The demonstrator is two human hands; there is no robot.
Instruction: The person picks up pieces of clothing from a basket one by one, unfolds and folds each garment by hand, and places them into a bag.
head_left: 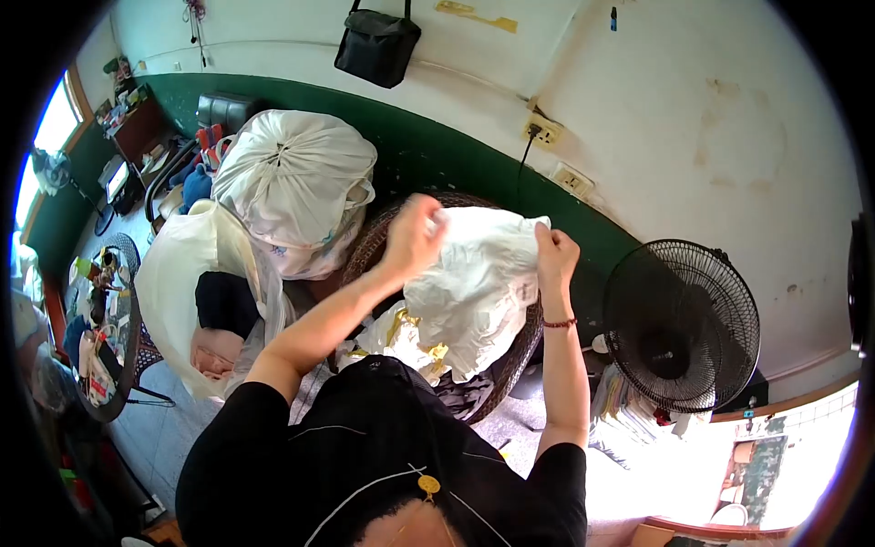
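Observation:
A crumpled white cloth (478, 283) hangs between my two hands above a dark wicker basket (524, 356). My right hand (556, 260) pinches its upper right corner. At its upper left edge is my left hand (415, 239), fingers curled and slightly blurred, closed on the cloth's edge. White fabric with gold-yellow patches (406, 337) lies below the cloth, close to my body. Darker fabric (467, 394) shows at the basket's lower edge.
Left of the basket stand a large tied white bag (296, 182) and an open cream bag (173, 283) with clothes. A black fan (682, 325) is at the right. A cluttered round table (102, 337) stands far left. A black bag (377, 46) hangs on the wall.

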